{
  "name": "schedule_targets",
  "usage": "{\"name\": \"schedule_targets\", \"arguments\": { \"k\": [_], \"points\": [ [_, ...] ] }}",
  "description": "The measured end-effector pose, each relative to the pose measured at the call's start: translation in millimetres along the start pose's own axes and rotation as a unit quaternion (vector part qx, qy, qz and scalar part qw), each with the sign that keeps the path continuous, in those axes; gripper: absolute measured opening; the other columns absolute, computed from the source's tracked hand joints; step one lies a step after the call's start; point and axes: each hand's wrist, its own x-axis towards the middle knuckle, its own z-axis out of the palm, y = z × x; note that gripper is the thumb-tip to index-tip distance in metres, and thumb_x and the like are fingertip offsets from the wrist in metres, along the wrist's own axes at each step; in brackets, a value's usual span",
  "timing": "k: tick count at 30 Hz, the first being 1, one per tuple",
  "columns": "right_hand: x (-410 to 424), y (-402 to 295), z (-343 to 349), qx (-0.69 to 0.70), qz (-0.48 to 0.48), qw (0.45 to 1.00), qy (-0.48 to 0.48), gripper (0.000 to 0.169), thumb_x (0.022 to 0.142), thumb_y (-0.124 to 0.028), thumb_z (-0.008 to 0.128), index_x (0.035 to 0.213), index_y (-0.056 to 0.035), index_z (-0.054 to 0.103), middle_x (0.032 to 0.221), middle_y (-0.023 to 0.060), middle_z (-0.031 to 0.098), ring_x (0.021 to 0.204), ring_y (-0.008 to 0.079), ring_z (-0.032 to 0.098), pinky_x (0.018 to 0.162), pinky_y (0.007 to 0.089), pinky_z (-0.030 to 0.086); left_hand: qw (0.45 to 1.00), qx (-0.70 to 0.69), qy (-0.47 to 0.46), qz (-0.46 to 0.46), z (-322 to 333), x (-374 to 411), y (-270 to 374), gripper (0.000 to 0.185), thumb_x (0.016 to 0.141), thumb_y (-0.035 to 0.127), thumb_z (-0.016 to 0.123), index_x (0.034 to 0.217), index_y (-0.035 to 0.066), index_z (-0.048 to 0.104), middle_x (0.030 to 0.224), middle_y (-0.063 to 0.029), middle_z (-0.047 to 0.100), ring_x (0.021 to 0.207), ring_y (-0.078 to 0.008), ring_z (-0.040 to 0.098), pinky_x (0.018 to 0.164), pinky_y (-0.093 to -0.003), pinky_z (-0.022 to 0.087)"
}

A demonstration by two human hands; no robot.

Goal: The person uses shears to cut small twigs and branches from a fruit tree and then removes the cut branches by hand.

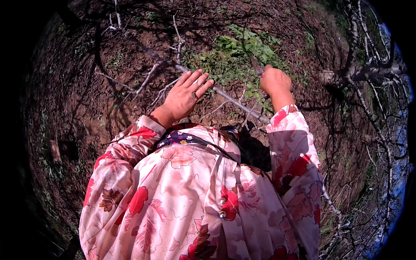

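My left hand (187, 96) is spread flat, palm down, over a grey bare branch (235, 103) that slants across the ground. Whether the palm presses on the branch cannot be made out. To the right, my right hand (277, 81) is closed around the handle of a small bladed hand tool (257, 66). Only a bit of pink handle and a blurred, dark blade show beyond the fist. The blade points up and left towards a heap of leafy green plants (256, 47), and its tip is hard to tell from the leaves. Smaller greens (211, 66) lie beyond my left fingertips.
Forked side twigs (146, 79) stick out from the branch on the left. A thicker trunk or limb (367, 73) with bare branches stands at the far right. Brown soil with dry litter (195, 19) surrounds everything, crossed by branch shadows.
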Motion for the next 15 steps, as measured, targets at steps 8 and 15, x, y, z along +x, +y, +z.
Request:
{"name": "schedule_targets", "arguments": {
  "k": [8,15],
  "points": [
    [-2,30,12,0.364,-0.048,0.926,0.087,0.041,0.081,-0.035,0.073,0.112,-0.0092,0.067,0.094,0.0115,0.07,0.086,0.0266,0.067,0.083,0.0386,0.05,1.0,0.001,-0.004,0.009,1,-3,-3,0.066,0.085,0.008,0.057,0.148,0.012,0.041,0.146,-0.0126,0.047,0.139,-0.0325,0.04,0.116,-0.0481,0.03],
    [-83,56,51,0.739,0.014,0.673,0.03,0.035,0.094,-0.015,0.067,0.126,-0.0033,0.06,0.087,0.0014,0.064,0.074,0.0101,0.061,0.068,0.0241,0.049,1.0,-0.006,-0.016,0.007,7,-2,-4,0.067,0.084,0.011,0.058,0.149,0.013,0.039,0.147,-0.0124,0.045,0.141,-0.0316,0.038,0.118,-0.047,0.027]
  ]
}}
